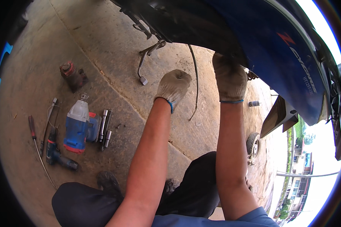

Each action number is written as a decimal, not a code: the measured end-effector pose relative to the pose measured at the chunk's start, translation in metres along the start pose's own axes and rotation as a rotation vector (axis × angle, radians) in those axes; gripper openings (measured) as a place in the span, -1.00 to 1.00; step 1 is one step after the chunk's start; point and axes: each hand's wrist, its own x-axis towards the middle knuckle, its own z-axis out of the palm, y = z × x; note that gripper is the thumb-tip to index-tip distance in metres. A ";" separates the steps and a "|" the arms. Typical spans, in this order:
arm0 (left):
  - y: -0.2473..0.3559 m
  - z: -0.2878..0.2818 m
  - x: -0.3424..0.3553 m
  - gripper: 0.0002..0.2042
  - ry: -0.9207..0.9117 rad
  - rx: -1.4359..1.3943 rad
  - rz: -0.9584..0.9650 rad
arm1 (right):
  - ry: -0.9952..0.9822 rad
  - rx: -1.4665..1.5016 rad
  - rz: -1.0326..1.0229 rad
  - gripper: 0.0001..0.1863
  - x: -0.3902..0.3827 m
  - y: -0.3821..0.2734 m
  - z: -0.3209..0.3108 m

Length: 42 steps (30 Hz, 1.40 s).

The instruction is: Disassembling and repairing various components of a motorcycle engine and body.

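Note:
Both my hands wear off-white knit work gloves with blue cuff edges. My left hand (173, 87) is closed with its fingers curled in; whatever is inside it, if anything, is hidden. Just right of it a thin black cable (196, 75) hangs from the underside of a scooter down towards the floor. Reaching up at the scooter's dark lower edge, my right hand (231, 79) has its fingers in shadow, so their grip is not visible. Above the hands spreads the scooter's dark blue body panel (269, 49). A metal stand (143, 64) sticks out below the scooter, left of the cable.
On the concrete floor at left lie a blue-grey impact wrench (76, 123), a small cordless driver (58, 155), several sockets (105, 130), a long screwdriver (33, 130) and a red bottle jack (72, 75). A small wheel (254, 145) and a can (254, 103) are beyond my right arm.

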 end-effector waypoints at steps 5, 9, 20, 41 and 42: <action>-0.011 -0.001 0.002 -0.75 -0.004 -0.082 -0.095 | 0.164 0.142 0.172 -0.69 -0.030 0.019 -0.047; -0.001 0.000 -0.008 -0.67 0.223 0.373 0.117 | 0.147 -0.274 0.514 -0.60 -0.061 0.051 -0.092; 0.060 0.061 -0.052 -0.73 0.095 0.399 0.413 | -0.240 -1.180 1.281 -0.58 -0.144 0.187 -0.013; 0.054 -0.036 -0.006 -0.73 0.315 0.166 0.297 | -0.076 -1.644 0.619 -0.58 -0.092 0.013 0.073; 0.062 -0.044 -0.004 -0.73 0.447 0.250 0.336 | 0.067 -1.568 0.553 -0.60 -0.093 -0.002 0.080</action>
